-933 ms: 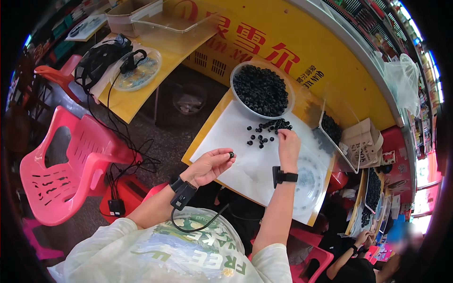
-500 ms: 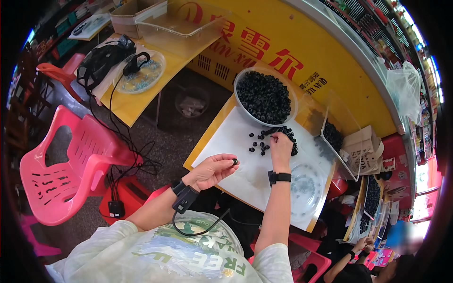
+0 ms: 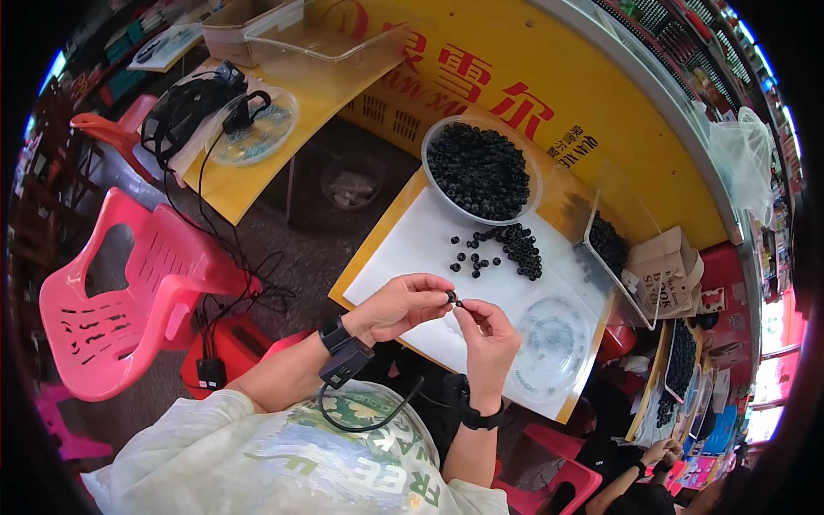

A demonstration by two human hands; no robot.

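Note:
My left hand (image 3: 402, 305) and my right hand (image 3: 489, 339) meet above the white sheet (image 3: 412, 249) on the yellow table. Each pinches a small black bead (image 3: 453, 299) between thumb and forefinger, and the fingertips nearly touch. A loose pile of black beads (image 3: 508, 248) lies on the sheet just beyond my hands. Behind it stands a white bowl (image 3: 433, 180) filled with the same beads. Both wrists wear dark bands, and a cable hangs from the left one.
A clear plastic lid (image 3: 554, 335) lies on the sheet at right. A clear tray of beads (image 3: 608, 245) and cardboard boxes (image 3: 665, 268) sit further right. A pink plastic chair (image 3: 129, 300) stands at left, with cables on the floor. Another person's hand (image 3: 659, 449) shows at lower right.
My right hand left the bead pile and came back toward me to meet my left hand. Both now pinch beads together above the near part of the sheet.

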